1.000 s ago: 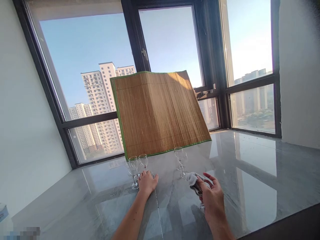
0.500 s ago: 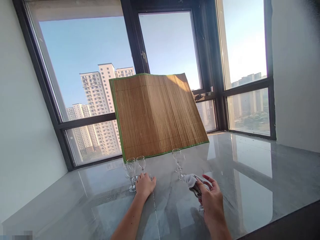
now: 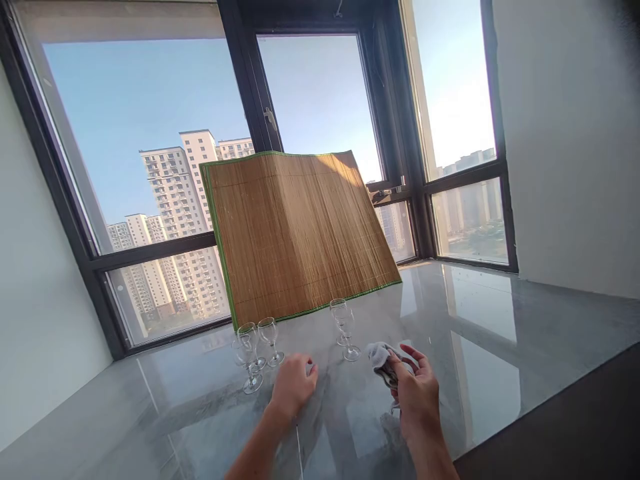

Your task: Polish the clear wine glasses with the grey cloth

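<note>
My left hand (image 3: 295,383) is just above the countertop, right of three clear stemmed glasses. Its fingers are loosely curled, with a gap at the thumb and nothing visible in it. The front glass (image 3: 249,360) and the right glass (image 3: 268,333) of this group stand upright; another overlaps them behind. In my right hand (image 3: 417,390), a crumpled grey-and-white cloth (image 3: 384,365) is pinched between thumb and fingers. Two more stemmed glasses (image 3: 345,328) stand upright, one behind the other, between and beyond my hands.
A bamboo mat (image 3: 300,233) with green edging leans against the window frame (image 3: 150,252) behind the glasses. The glossy grey countertop (image 3: 195,407) reflects the windows. White walls (image 3: 565,147) flank it, and its front edge slants at lower right.
My left hand has come away from the left group of glasses, rightward and nearer to me. My right hand still holds the cloth. The whole view has shifted slightly.
</note>
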Available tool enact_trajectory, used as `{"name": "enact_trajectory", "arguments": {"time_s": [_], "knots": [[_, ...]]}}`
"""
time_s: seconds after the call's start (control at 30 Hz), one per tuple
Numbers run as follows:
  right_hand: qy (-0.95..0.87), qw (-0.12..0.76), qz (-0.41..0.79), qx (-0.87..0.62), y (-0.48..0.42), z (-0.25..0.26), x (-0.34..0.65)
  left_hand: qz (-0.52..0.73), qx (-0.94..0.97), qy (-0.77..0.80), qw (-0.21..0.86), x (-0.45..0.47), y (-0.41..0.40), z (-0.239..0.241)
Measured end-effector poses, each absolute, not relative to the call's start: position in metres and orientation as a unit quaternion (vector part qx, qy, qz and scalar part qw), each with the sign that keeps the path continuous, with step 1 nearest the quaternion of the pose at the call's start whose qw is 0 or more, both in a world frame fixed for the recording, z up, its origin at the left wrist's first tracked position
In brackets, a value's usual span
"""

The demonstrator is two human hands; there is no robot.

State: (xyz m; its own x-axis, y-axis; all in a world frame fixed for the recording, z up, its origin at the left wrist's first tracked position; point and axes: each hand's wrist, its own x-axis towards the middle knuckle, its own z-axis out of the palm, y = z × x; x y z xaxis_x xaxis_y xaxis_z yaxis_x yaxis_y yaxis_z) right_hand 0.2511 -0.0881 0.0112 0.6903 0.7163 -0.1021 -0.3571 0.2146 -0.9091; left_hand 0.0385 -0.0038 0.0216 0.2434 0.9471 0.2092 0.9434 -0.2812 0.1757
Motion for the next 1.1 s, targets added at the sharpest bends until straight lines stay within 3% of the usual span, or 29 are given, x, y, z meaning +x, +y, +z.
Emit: {"name": "enact_trajectory", "arguments": {"time_s": [0.13, 0.3, 0.47, 0.73, 1.1], "knots": [[-0.158, 0.773, 0.349, -0.505, -0.088, 0.014, 0.254, 0.144, 0.880, 0.443, 0.089, 0.076, -0.003, 0.014], [-0.155, 0.781, 0.351, -0.492, -0.089, 0.017, 0.255, 0.107, 0.881, 0.436, 0.154, 0.116, 0.017, 0.013], [-0.158, 0.775, 0.356, -0.498, -0.093, 0.016, 0.260, 0.087, 0.902, 0.409, 0.109, 0.115, 0.015, 0.018], [-0.165, 0.765, 0.368, -0.502, -0.096, 0.016, 0.259, 0.091, 0.848, 0.522, 0.018, 0.036, -0.019, 0.011], [-0.172, 0.763, 0.376, -0.497, -0.090, 0.014, 0.252, 0.070, 0.728, 0.682, -0.002, -0.016, -0.004, 0.000]]}}
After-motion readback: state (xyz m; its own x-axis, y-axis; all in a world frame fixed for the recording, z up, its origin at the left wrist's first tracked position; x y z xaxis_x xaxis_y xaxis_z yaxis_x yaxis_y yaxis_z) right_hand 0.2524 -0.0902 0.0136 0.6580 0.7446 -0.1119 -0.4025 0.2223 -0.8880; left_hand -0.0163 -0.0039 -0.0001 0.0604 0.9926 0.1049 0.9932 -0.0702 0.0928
